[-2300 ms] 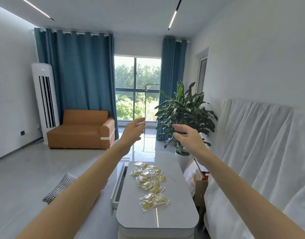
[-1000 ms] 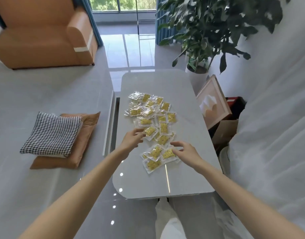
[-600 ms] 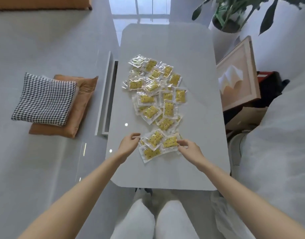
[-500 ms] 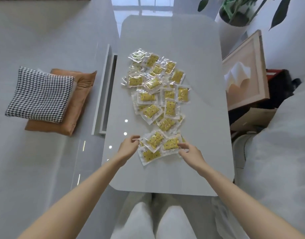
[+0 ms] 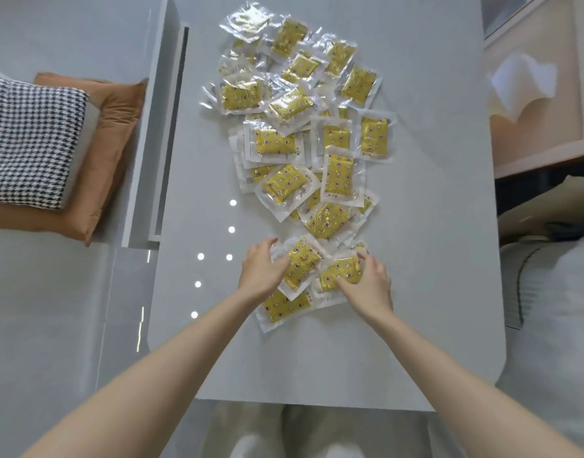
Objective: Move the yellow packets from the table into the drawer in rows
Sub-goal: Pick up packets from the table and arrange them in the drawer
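Several yellow packets in clear wrappers lie in a loose overlapping pile along the middle of the white table. My left hand grips the left edge of a tilted packet at the near end of the pile. My right hand curls its fingers onto the packet beside it. A third packet lies partly under both, nearest to me. The drawer stands pulled out from the table's left side; only a narrow dark slit of its inside shows.
On the floor to the left lie a houndstooth cushion and a brown cushion. A framed picture leans by the table's right side, with a white-covered sofa nearer. My knees show under the near table edge.
The view tilted down from the room to the table and moved closer. Both hands came down and closed in from the sides onto the nearest packets.
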The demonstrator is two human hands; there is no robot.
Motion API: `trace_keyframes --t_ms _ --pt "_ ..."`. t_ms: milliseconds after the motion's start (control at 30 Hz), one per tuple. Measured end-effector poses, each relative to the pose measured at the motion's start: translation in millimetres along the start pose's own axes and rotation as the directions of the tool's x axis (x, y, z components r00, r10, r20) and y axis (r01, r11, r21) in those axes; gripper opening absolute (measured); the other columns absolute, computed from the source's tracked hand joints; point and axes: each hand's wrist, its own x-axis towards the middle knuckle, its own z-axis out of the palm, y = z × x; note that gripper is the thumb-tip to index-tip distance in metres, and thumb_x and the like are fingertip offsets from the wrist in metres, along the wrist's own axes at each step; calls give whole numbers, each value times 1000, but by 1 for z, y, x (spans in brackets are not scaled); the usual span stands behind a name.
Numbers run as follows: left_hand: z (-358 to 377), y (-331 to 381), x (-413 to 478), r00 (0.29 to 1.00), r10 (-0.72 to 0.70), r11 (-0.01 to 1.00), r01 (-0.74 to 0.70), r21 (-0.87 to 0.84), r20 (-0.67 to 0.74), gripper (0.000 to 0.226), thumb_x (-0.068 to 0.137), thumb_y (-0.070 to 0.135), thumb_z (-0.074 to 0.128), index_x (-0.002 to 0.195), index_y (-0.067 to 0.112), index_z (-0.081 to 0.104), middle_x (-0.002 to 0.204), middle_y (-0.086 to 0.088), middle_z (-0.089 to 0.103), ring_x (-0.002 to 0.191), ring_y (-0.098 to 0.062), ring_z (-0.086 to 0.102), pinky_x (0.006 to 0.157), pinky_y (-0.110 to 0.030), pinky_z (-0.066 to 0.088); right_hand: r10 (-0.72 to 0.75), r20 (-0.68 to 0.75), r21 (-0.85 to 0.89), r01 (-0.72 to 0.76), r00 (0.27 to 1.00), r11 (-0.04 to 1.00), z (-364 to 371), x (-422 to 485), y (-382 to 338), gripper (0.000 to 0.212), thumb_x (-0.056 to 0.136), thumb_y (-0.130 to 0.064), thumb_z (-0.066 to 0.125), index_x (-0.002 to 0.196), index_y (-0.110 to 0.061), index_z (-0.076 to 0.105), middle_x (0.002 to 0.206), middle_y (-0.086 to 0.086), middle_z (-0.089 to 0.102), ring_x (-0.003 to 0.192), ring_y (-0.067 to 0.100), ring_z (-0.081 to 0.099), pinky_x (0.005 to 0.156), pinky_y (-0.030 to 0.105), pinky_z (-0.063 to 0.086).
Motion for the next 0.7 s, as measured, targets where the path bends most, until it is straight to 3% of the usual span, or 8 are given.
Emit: trace_keyframes --t_ms 133,233,367,500,567,700 --pt "24 -11 22 996 68 972 -52 230 -62 67 78 45 68 137 25 42 135 -4 39 129 -24 35 105 -41 34 -10 -156 -103 -7 988 995 24 13 4 91 70 -40 80 144 -28 29 136 7 32 123 30 38 93 37 41" --pt "37 -17 27 977 153 931 -93 352 -147 77 72 50 73 137 26 40 128 -2 39 121 -23 37 98 -38 34 7 -187 20 -3 982 1000 31 20 6 98 64 -33 86 144 -31 27 134 6 34 119 28 44 93 35 41" --pt "45 -19 27 961 181 930 -97 354 -211 82 70 47 77 139 24 38 125 -5 38 114 -27 40 95 -35 33 9 -175 113 11 985 993 35 24 7 102 61 -25 88 143 -29 28 135 8 37 121 26 46 98 36 42" --pt "45 -21 24 936 262 915 -163 369 -235 80 72 38 78 139 23 37 123 -6 35 110 -25 43 95 -34 31 43 -208 -94 -63 977 994 35 24 1 99 65 -37 85 144 -30 27 135 10 35 121 34 36 90 40 42" --pt "45 -23 23 942 270 928 -199 314 -201 78 75 34 77 140 20 35 124 -6 41 112 -25 43 95 -33 35 33 -207 -112 -58 978 992 35 23 1 97 66 -37 85 144 -29 27 135 10 32 120 35 33 87 38 42" --pt "39 -32 20 954 268 954 -245 170 -130 52 77 28 75 116 14 44 102 -3 58 97 -24 53 72 -28 40 14 -198 -45 -23 980 999 34 21 4 98 67 -31 85 145 -28 26 137 9 30 121 35 38 92 35 39"
